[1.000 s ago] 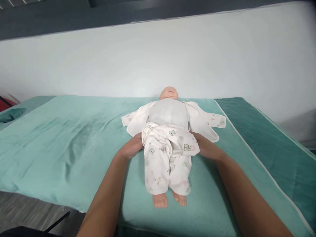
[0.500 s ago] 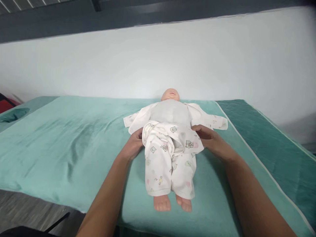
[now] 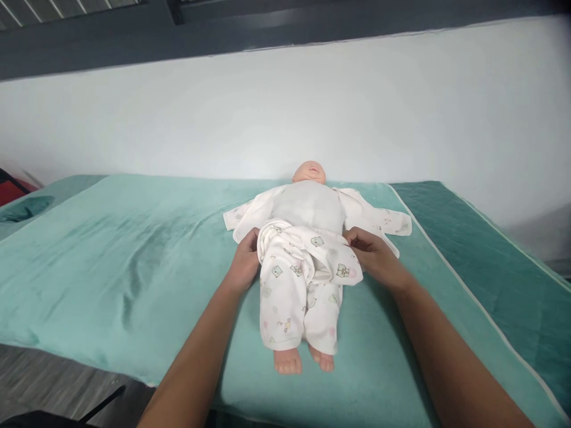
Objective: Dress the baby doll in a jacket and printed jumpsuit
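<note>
A baby doll [image 3: 307, 205] lies on its back with its feet towards me. It wears an open white jacket [image 3: 361, 211] with the sleeves spread out, and white baby pants [image 3: 283, 309] printed with small animals. The waist part of the pants is bunched over the doll's hips, with a loose flap on the right. My left hand [image 3: 247, 257] is closed on the left edge of the waistband, fingers partly hidden behind the cloth. On the other side, my right hand [image 3: 372, 254] pinches the right edge of the waistband. Both bare doll feet stick out of the pant legs.
The doll rests on a green cloth-covered bed [image 3: 111, 267] with a darker green strip [image 3: 499, 267] at the right. Behind the bed rises a white wall [image 3: 223, 113]. A red and black object [image 3: 11, 189] shows at the far left edge; grey floor [image 3: 40, 374] lies below.
The doll's legs and feet have shifted slightly left and away from me. My right hand has moved a little left with the waistband's edge; my left hand stays nearly in place.
</note>
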Demonstrator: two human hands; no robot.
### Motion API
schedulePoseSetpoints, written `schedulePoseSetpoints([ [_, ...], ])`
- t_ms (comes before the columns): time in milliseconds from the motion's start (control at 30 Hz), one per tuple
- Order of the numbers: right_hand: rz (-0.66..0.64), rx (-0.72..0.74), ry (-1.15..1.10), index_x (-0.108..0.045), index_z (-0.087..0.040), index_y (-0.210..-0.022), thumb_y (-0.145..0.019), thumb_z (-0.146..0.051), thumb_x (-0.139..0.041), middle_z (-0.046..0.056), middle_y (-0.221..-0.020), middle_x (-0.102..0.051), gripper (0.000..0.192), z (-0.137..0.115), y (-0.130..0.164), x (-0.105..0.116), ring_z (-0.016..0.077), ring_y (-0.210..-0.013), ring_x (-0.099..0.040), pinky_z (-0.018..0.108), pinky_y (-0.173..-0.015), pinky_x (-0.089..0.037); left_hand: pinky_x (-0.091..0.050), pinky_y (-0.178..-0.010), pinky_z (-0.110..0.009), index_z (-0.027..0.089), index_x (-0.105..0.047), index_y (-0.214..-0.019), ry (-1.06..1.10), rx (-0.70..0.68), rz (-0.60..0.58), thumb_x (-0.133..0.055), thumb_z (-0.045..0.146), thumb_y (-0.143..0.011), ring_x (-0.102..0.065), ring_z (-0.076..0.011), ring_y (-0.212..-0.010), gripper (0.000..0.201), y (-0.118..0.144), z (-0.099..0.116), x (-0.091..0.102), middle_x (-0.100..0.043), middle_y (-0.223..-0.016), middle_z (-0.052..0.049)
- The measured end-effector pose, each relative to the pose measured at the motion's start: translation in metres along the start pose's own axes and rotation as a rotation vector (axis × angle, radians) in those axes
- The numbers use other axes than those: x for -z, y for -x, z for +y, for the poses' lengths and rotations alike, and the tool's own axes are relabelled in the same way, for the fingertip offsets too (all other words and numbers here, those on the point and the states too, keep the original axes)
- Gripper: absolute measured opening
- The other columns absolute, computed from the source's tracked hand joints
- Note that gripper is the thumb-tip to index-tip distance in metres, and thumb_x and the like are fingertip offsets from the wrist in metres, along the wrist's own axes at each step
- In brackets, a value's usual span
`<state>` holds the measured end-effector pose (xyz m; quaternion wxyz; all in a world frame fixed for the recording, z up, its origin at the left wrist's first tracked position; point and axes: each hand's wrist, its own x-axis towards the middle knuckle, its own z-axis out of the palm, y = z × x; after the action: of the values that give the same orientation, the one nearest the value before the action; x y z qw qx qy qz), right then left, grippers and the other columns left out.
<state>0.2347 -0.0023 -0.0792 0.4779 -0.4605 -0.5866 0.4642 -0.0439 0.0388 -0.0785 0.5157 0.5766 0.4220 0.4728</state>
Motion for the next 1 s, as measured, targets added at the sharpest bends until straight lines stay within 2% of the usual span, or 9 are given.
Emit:
schedulePoseSetpoints([
  [167,0.225,-0.037,0.082,-0.046,-0.023,-0.07,-0.079,-0.044,-0.066,-0.005,-0.057,-0.041,0.03,0.004,-0.002,-0.006,0.0109,-0.05,-0.035,0.026,-0.048,-0.026,-0.035,-0.06,-0.021,0.02,-0.045,-0.073,-0.064,0.04,0.024,-0.071,0.027,-0.069,-0.042,-0.0103,-0.068,0.028,0.0,0.006,-0.007,-0.048,-0.071,0.006],
  [300,0.388,-0.05,0.149,-0.043,-0.025,-0.076,-0.078,-0.041,-0.063,-0.006,-0.055,-0.043,0.026,0.007,-0.006,-0.01,0.0116,-0.047,-0.035,0.026,-0.044,-0.025,-0.031,-0.057,-0.021,0.021,-0.041,-0.072,-0.044,0.048,0.071,-0.07,0.029,-0.071,-0.038,-0.0098,-0.066,0.03,-0.001,0.001,-0.01,-0.045,-0.069,0.006],
  [400,0.529,-0.028,0.226,-0.043,-0.026,-0.081,-0.077,-0.038,-0.062,-0.005,-0.059,-0.048,0.023,0.009,-0.008,-0.011,0.0128,-0.05,-0.041,0.026,-0.047,-0.03,-0.029,-0.054,-0.02,0.021,-0.041,-0.074,0.018,0.073,0.121,-0.068,0.027,-0.073,-0.034,-0.0089,-0.061,0.028,-0.002,-0.003,-0.011,-0.04,-0.067,0.007],
  [467,0.571,-0.01,0.27,-0.046,-0.026,-0.086,-0.076,-0.035,-0.062,-0.004,-0.065,-0.052,0.022,0.012,-0.009,-0.011,0.0145,-0.057,-0.047,0.028,-0.053,-0.036,-0.029,-0.053,-0.02,0.021,-0.043,-0.075,0.046,0.072,0.149,-0.067,0.025,-0.073,-0.034,-0.0084,-0.06,0.024,-0.002,-0.003,-0.011,-0.04,-0.068,0.007],
  [567,0.465,0.048,0.286,-0.051,-0.025,-0.093,-0.078,-0.032,-0.06,0.001,-0.079,-0.057,0.019,0.015,-0.01,-0.01,0.0175,-0.073,-0.055,0.03,-0.064,-0.044,-0.032,-0.056,-0.02,0.021,-0.053,-0.083,0.106,0.081,0.098,-0.065,0.023,-0.073,-0.04,-0.0086,-0.062,0.015,-0.002,-0.002,-0.01,-0.047,-0.072,0.006],
  [667,0.37,0.169,0.335,-0.055,-0.024,-0.092,-0.083,-0.03,-0.055,0.004,-0.091,-0.057,0.011,0.017,-0.01,-0.009,0.0189,-0.083,-0.055,0.033,-0.072,-0.047,-0.037,-0.059,-0.022,0.021,-0.062,-0.092,0.218,0.129,0.007,-0.062,0.023,-0.072,-0.047,-0.0107,-0.065,0.02,-0.004,0.002,-0.008,-0.056,-0.076,0.004],
  [767,0.362,0.28,0.403,-0.056,-0.025,-0.092,-0.086,-0.03,-0.053,0.005,-0.098,-0.055,0.009,0.014,-0.009,-0.009,0.0208,-0.092,-0.054,0.036,-0.079,-0.048,-0.041,-0.065,-0.025,0.018,-0.065,-0.085,0.285,0.141,-0.028,-0.061,0.032,-0.077,-0.052,-0.0135,-0.072,0.017,-0.006,0.004,-0.006,-0.061,-0.078,0.0],
  [900,0.293,0.341,0.33,-0.058,-0.027,-0.094,-0.091,-0.034,-0.052,0.005,-0.1,-0.055,0.01,0.007,-0.006,-0.01,0.0215,-0.095,-0.054,0.036,-0.08,-0.049,-0.037,-0.061,-0.023,0.018,-0.064,-0.078,0.127,0.144,-0.016,-0.069,0.035,-0.076,-0.048,-0.0113,-0.066,0.018,-0.007,0.002,-0.005,-0.059,-0.073,0.002],
  [1000,0.246,0.341,0.316,-0.058,-0.027,-0.092,-0.092,-0.037,-0.054,0.005,-0.098,-0.055,0.011,0.002,-0.005,-0.01,0.0212,-0.093,-0.054,0.037,-0.081,-0.048,-0.035,-0.06,-0.023,0.019,-0.063,-0.082,0.016,0.117,-0.081,-0.073,0.035,-0.074,-0.047,-0.0107,-0.065,0.02,-0.006,0.001,-0.001,-0.058,-0.074,0.003],
])
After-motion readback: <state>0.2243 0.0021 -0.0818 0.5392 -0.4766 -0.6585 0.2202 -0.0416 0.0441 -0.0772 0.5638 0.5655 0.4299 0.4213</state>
